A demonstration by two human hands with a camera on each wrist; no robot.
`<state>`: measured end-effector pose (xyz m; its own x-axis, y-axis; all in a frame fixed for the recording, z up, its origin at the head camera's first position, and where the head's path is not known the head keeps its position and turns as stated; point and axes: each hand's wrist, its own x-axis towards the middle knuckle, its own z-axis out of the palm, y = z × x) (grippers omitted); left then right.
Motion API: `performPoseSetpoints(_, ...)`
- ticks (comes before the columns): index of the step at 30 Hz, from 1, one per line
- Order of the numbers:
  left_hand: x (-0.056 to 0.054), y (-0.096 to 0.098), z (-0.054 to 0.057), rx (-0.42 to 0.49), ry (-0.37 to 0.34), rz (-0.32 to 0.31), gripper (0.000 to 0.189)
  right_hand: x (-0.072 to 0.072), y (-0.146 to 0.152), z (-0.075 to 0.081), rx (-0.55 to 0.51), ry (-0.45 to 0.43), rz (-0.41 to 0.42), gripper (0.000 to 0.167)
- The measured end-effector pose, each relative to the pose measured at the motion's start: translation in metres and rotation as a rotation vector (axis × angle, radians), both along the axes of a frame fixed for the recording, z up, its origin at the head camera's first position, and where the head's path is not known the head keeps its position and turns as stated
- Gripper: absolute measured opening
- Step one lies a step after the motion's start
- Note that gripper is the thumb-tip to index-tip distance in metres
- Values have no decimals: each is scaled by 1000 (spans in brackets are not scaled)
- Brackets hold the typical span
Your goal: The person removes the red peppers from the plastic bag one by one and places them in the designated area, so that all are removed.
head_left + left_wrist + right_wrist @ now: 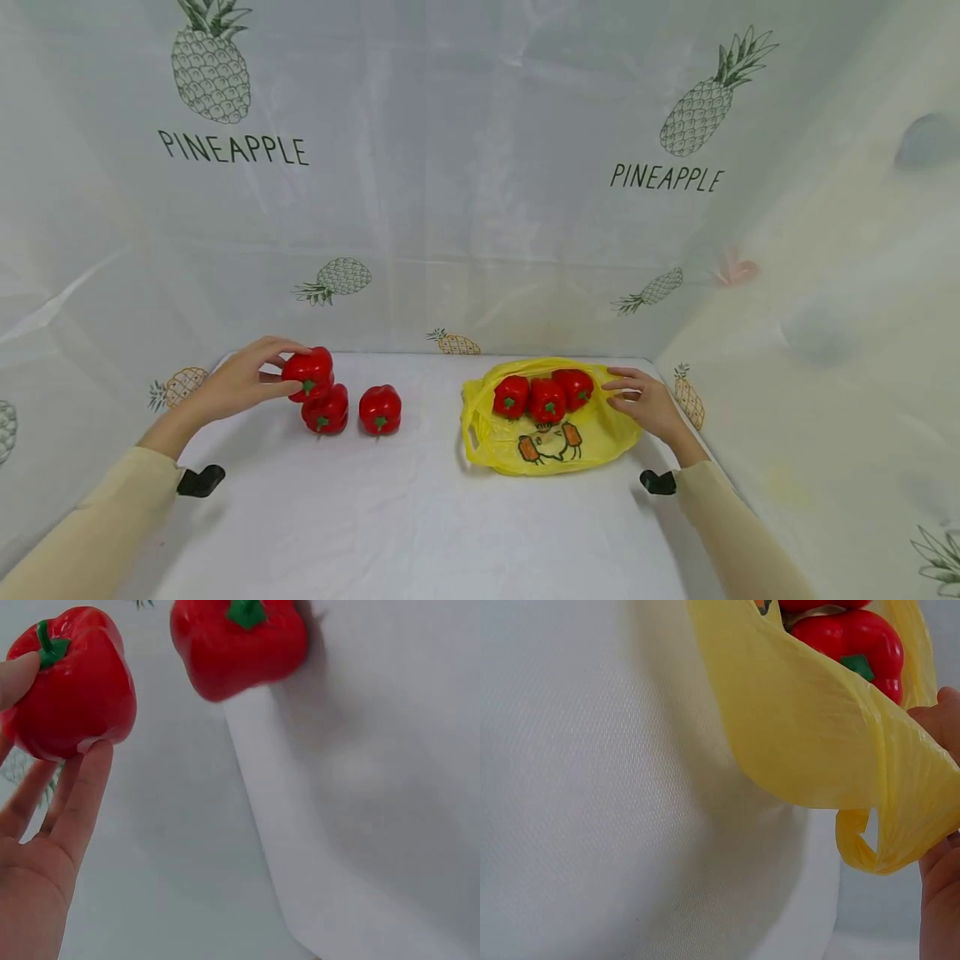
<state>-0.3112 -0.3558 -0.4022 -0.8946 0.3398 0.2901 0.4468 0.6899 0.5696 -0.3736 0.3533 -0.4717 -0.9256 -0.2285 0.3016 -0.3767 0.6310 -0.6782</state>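
Observation:
At the left of the head view my left hand (243,379) grips a red bell pepper (309,372), thumb on one side and fingers on the other. The left wrist view shows this pepper (79,694) with its green stem by the thumb. Just below it sits a second red pepper (325,411), and a third pepper (380,410) stands to its right. My right hand (651,406) holds the right edge of a yellow plastic bag (607,442), with the film between thumb and fingers (943,720). Three red peppers (547,402) lie together at the bag's opening.
A white table (420,525) carries everything. Pale sheeting (465,208) printed with pineapples rises behind it and along both sides. A dark wrist mount (201,481) sits at the left cuff, another mount (658,482) at the right.

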Motion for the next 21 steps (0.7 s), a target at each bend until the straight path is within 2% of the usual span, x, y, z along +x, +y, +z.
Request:
performPoseSetpoints(9,2,-29,-1,0,-33,19,55,0,-1,2,20,-8,-8,22)
performPoseSetpoints(21,4,-47,-7,-37,-91,32,58,2,0,5,17,-11,-7,22)
